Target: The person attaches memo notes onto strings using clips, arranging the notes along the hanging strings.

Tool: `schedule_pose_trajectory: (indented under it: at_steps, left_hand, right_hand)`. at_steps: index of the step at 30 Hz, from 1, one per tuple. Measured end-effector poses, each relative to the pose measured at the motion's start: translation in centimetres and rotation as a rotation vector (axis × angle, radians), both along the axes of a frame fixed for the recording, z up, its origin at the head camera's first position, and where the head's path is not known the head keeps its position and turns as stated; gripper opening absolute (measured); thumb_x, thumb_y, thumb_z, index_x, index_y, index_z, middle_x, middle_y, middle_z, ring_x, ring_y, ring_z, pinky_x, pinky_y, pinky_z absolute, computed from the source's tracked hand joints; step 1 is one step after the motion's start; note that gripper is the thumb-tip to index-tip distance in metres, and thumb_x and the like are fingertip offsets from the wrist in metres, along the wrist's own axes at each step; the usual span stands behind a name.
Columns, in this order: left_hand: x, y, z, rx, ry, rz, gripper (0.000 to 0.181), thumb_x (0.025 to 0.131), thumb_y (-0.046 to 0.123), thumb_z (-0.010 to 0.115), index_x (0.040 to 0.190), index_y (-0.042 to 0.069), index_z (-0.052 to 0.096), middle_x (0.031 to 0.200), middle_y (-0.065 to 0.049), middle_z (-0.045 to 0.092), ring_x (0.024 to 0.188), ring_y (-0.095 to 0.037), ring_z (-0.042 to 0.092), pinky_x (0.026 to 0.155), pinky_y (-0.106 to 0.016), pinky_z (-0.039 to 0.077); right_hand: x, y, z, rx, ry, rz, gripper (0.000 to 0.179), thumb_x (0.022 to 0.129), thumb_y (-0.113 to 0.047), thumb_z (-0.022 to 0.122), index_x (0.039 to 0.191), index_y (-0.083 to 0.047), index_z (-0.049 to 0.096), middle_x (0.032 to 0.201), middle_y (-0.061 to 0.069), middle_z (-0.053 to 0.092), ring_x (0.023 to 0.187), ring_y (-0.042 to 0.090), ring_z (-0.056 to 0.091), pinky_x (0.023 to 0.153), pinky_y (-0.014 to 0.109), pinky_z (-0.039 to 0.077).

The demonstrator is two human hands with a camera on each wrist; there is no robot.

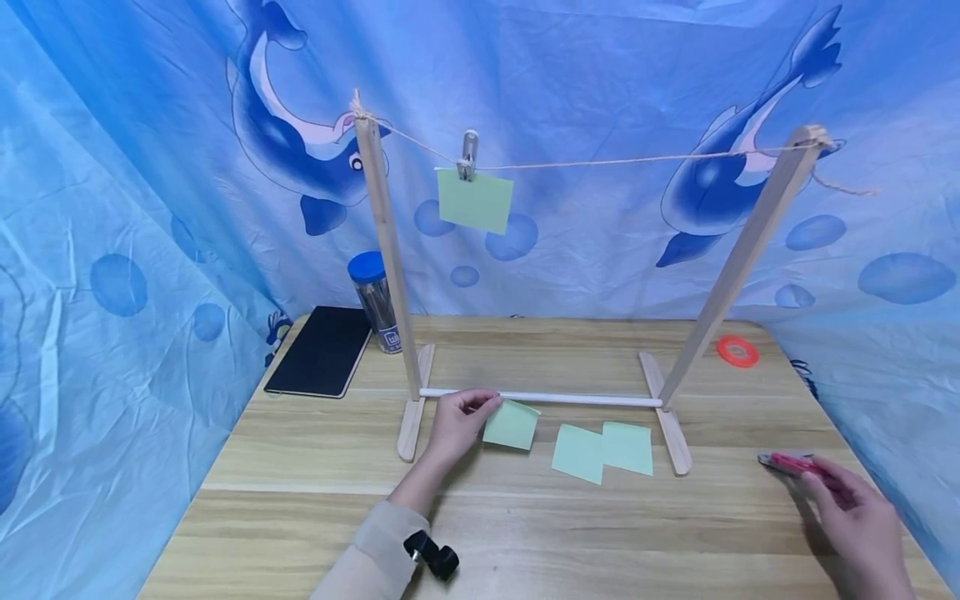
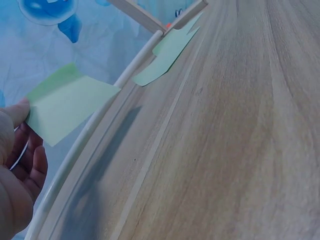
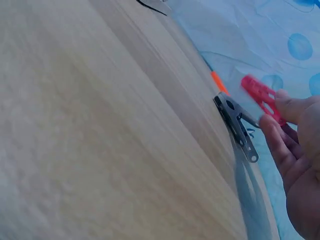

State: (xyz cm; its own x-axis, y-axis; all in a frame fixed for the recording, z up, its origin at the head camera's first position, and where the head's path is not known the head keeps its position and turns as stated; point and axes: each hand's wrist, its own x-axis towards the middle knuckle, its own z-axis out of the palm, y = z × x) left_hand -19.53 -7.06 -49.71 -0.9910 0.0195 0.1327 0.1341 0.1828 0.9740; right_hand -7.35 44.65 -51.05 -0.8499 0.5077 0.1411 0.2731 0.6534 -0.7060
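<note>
My left hand (image 1: 459, 427) pinches a pale green sticky note (image 1: 512, 425) by its edge between thumb and fingers. In the left wrist view that sticky note (image 2: 70, 102) is raised, its shadow falling on the tabletop. Two more green sticky notes (image 1: 627, 448) lie side by side, edges overlapping, to its right. Over at the right edge, my right hand (image 1: 858, 512) pinches a red clip (image 1: 797, 463). A grey metal clip (image 3: 235, 122) sits right at those fingertips in the right wrist view. Another green note (image 1: 476, 202) hangs from the string (image 1: 600, 162) under a metal clip (image 1: 468, 157).
Two wooden posts (image 1: 386, 225) hold the string, with a white rod (image 1: 577, 399) joining their feet. A black notebook (image 1: 321, 352) and a blue-lidded jar (image 1: 377, 304) stand at the back left. An orange tape roll (image 1: 737, 352) lies back right. A blue curtain (image 1: 600, 83) hangs behind.
</note>
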Motion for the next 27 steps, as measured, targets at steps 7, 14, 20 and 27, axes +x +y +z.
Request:
schedule_pose_trajectory:
  at_steps: [7, 14, 20, 27]
  left_hand:
    - [0.1, 0.2, 0.7, -0.011, 0.005, 0.003, 0.015, 0.090, 0.019, 0.078, 0.100, 0.008, 0.079, 0.092, -0.003, 0.075, 0.080, -0.014, 0.064, 0.069, -0.022, 0.053]
    - [0.0, 0.5, 2.5, 0.036, 0.008, -0.002, 0.016, 0.090, 0.017, 0.078, 0.101, 0.005, 0.078, 0.095, -0.006, 0.075, 0.081, -0.014, 0.063, 0.069, -0.021, 0.052]
    - [-0.3, 0.8, 4.5, 0.042, 0.061, -0.007, 0.018, 0.091, 0.019, 0.078, 0.101, 0.005, 0.078, 0.092, -0.005, 0.075, 0.079, -0.013, 0.062, 0.067, -0.021, 0.052]
    - [-1.0, 1.2, 8.1, 0.028, 0.164, 0.001, 0.017, 0.091, 0.023, 0.078, 0.100, 0.008, 0.079, 0.089, -0.002, 0.075, 0.079, -0.014, 0.063, 0.068, -0.021, 0.051]
  right_hand:
    - [-0.6, -1.6, 1.4, -0.480, 0.256, -0.076, 0.047, 0.083, -0.003, 0.082, 0.129, -0.007, 0.069, 0.085, -0.027, 0.068, 0.076, -0.013, 0.064, 0.065, 0.007, 0.051]
    - [-1.6, -3.2, 4.1, -0.698, 0.373, -0.007, 0.033, 0.083, 0.003, 0.080, 0.113, -0.010, 0.077, 0.088, -0.016, 0.075, 0.080, -0.006, 0.069, 0.065, 0.008, 0.051]
    - [-3.1, -5.2, 6.0, -0.414, 0.385, 0.123, 0.036, 0.090, 0.001, 0.074, 0.126, -0.004, 0.071, 0.089, -0.022, 0.073, 0.079, -0.008, 0.067, 0.060, 0.007, 0.047]
    - [-5.4, -8.0, 9.4, -0.043, 0.492, 0.341, 0.040, 0.088, 0.009, 0.073, 0.127, 0.005, 0.067, 0.102, -0.028, 0.066, 0.089, -0.012, 0.064, 0.074, 0.004, 0.047]
